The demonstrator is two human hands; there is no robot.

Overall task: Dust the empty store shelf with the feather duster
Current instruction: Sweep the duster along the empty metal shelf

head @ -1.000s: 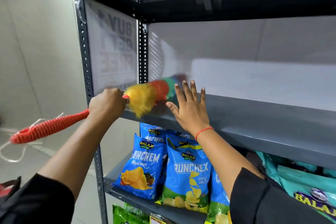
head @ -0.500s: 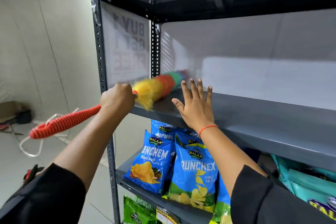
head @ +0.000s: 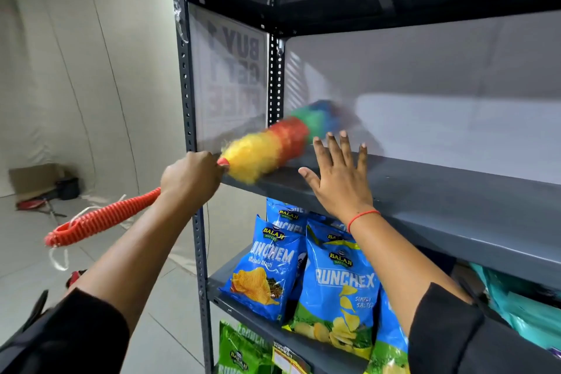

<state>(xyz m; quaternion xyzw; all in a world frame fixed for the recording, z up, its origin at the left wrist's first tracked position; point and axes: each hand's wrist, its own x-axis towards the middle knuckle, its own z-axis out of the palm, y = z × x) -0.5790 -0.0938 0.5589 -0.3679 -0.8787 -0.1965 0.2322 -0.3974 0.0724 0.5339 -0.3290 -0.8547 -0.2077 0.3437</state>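
Observation:
My left hand [head: 189, 177] grips the feather duster [head: 273, 143] where its ribbed red handle meets the fluffy head. The head runs yellow, red, green and blue, and lies blurred across the left end of the empty grey shelf [head: 455, 203]. Its blue tip reaches toward the back wall. The rest of the handle sticks out down and to the left, ending in a white loop. My right hand [head: 340, 179] rests flat on the shelf's front part, fingers spread, just right of the duster head and holding nothing.
Blue chip bags [head: 340, 288] stand on the shelf below, green bags [head: 243, 352] lower still, teal packs [head: 522, 310] at right. A perforated steel upright [head: 194, 191] frames the rack's left front. A translucent sign panel [head: 230, 79] closes the left side. Cardboard and clutter [head: 42, 185] lie on the far floor.
The duster head has pushed deeper along the shelf toward the back, its blue tip now blurred. My right hand stays flat on the shelf. The view has shifted so the rack sits further right.

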